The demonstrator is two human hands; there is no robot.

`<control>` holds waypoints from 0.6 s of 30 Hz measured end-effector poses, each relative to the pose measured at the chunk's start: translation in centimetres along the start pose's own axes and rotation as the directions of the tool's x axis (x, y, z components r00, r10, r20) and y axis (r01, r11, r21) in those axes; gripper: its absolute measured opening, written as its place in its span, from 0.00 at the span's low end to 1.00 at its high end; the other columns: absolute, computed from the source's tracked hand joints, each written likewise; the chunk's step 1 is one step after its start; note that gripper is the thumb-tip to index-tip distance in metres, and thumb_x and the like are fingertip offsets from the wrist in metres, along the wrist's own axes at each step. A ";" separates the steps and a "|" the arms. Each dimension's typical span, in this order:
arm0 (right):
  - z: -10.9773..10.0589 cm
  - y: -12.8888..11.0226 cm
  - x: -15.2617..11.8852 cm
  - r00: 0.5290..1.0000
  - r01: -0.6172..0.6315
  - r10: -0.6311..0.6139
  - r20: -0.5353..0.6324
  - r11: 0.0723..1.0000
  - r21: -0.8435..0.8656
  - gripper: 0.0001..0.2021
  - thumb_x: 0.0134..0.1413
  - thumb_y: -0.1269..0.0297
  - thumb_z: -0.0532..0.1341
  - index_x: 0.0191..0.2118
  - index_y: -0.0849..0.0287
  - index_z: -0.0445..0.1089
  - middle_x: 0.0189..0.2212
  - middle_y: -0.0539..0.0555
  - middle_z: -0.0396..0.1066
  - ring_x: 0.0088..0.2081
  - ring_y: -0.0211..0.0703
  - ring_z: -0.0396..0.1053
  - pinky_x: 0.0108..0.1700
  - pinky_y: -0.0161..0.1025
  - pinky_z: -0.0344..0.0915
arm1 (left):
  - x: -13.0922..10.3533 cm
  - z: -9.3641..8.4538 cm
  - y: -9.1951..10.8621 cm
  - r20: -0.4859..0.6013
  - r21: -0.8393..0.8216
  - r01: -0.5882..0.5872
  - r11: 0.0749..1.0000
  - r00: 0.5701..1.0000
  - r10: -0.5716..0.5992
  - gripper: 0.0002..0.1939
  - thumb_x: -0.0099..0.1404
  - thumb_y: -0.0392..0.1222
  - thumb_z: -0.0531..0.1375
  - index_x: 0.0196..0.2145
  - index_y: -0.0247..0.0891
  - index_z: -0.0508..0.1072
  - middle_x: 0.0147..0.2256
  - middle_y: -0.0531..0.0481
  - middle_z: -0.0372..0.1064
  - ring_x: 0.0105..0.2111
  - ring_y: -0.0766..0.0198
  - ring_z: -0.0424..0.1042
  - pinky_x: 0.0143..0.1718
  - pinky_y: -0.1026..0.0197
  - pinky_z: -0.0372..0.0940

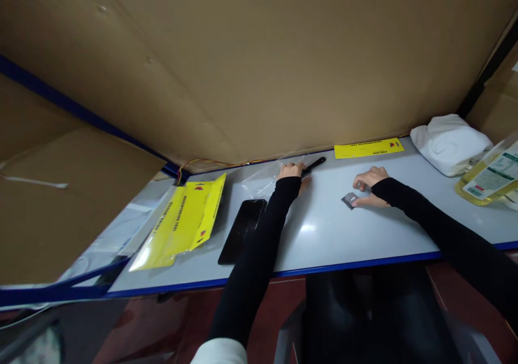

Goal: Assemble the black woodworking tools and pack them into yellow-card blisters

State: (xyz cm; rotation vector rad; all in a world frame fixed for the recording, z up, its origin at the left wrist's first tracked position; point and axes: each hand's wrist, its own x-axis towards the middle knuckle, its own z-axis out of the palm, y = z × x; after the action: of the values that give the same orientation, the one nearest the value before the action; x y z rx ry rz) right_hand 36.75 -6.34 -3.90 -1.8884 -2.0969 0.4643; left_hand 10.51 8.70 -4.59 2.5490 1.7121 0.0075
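Note:
My left hand (290, 172) is at the back of the table, its fingers curled over a slim black-handled tool (317, 164). The handle, with a hole at its end, sticks out to the right; the rest is hidden by the hand. Clear plastic film (259, 180) lies beside and under that hand. Further right, my right hand (372, 185) has thumb and forefinger apart. Its thumb tip touches a small dark-grey flat piece (348, 200), perhaps metal, at table level; its exact kind is too small to tell.
Yellow printed packaging cards (188, 215) with clear plastic lie left, near a black phone (242, 232). Another yellow card (369, 148) lies by the cardboard wall (283, 73). At right are a white cloth bundle (449, 144) and a bottle of yellow liquid (491, 172). Blue edging (324, 269) borders the table.

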 end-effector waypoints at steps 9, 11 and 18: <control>2.3 -1.0 -0.6 0.992 -0.077 0.060 0.115 0.986 0.151 0.10 0.51 0.63 0.70 0.41 0.53 0.77 0.38 0.51 0.83 0.42 0.52 0.76 0.49 0.48 0.67 | 0.4 0.6 0.6 0.016 0.057 0.048 0.997 0.999 -0.049 0.23 0.74 0.40 0.56 0.63 0.39 0.71 0.58 0.33 0.72 0.58 0.41 0.73 0.55 0.46 0.69; 2.3 -1.6 -0.8 0.990 -0.107 0.093 0.104 0.986 0.131 0.09 0.53 0.63 0.69 0.41 0.53 0.77 0.38 0.53 0.82 0.44 0.53 0.76 0.49 0.48 0.68 | 0.5 0.7 1.1 0.007 0.066 0.064 0.996 0.998 -0.064 0.23 0.73 0.38 0.54 0.64 0.36 0.71 0.58 0.30 0.71 0.59 0.40 0.72 0.55 0.45 0.69; 2.8 -2.1 -1.3 0.998 0.034 -0.035 0.060 0.999 0.005 0.18 0.53 0.56 0.72 0.48 0.56 0.77 0.46 0.60 0.79 0.49 0.58 0.71 0.53 0.48 0.66 | 0.5 0.7 1.7 -0.044 0.053 0.138 0.989 0.990 -0.135 0.21 0.72 0.36 0.56 0.60 0.35 0.74 0.58 0.29 0.71 0.60 0.40 0.72 0.56 0.46 0.68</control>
State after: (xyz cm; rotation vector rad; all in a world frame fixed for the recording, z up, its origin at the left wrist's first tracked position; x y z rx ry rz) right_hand 33.80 -7.96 -5.54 -1.8548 -2.1612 0.5229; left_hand 12.28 8.51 -5.19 2.4797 1.9249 0.0040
